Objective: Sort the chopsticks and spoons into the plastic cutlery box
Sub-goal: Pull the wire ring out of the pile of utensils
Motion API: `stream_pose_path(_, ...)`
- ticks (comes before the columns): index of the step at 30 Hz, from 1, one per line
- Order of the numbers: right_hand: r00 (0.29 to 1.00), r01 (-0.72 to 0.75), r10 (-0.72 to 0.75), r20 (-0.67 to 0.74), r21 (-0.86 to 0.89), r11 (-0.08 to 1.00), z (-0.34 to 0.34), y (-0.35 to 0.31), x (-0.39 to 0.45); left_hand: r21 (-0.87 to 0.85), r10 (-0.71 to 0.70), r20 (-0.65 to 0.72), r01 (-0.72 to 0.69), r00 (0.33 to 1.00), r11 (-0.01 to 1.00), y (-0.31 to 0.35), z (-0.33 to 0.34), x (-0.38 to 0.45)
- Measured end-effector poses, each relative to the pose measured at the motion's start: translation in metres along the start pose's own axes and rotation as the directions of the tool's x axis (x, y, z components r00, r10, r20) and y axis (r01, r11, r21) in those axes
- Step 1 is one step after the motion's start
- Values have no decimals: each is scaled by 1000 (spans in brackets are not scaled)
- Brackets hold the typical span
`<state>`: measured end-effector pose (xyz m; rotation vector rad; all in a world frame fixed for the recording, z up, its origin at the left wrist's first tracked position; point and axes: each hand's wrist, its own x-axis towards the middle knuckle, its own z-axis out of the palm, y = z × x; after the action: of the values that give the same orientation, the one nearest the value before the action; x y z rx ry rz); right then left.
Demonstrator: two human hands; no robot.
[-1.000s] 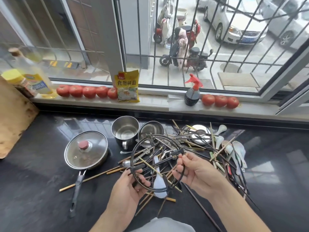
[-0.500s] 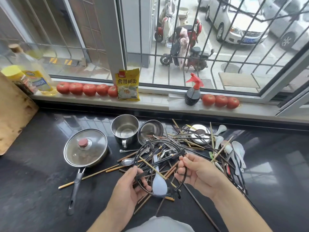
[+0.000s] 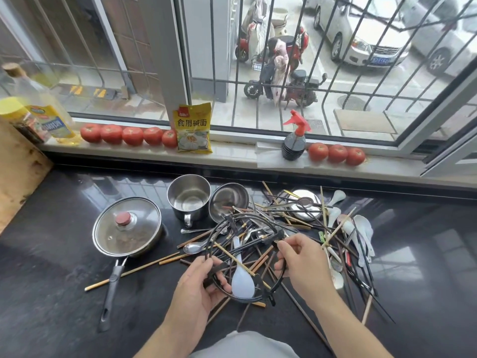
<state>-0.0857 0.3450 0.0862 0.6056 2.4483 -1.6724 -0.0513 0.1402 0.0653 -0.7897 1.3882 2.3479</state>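
Both hands point(image 3: 196, 288) point(image 3: 302, 262) grip wire ring point(image 3: 247, 298) w/ white spoon point(image 3: 242, 280) inside.

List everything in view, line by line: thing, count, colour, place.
wire ring rack: one, black, held over the pile
chopsticks: many, brown and black, heaped on the counter
white spoons: several, right of the pile
steel mug: one, behind the pile
steel bowl: one, beside the mug
lidded pan: one, left
tomatoes: eight, red, on the sill
yellow packet: one, sill
spray bottle: one, red-topped, sill
oil bottle: one, far left
left hand: grips the rack
right hand: grips the rack
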Motion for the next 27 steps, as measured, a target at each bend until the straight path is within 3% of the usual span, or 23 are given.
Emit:
stream_pose_path(4,999,30,-28,-34,69,997,-2,0,-1,-25,-32,-23,31,999,999,-1,1,1)
stream_pose_path(8,997,-72,79,-16,244,967,-8,-1,6,-84,-60,-44,57,997,995,2,2,1)
stream_pose_path(13,992,-111,122,-19,308,945,-9,-3,8,-116,-51,-21,48,999,992,6,0,4)
stream_pose_path(27,992,-76,91,-83,169,983,2,3,8,-27,-19,65,21,998,999,2,2,-3)
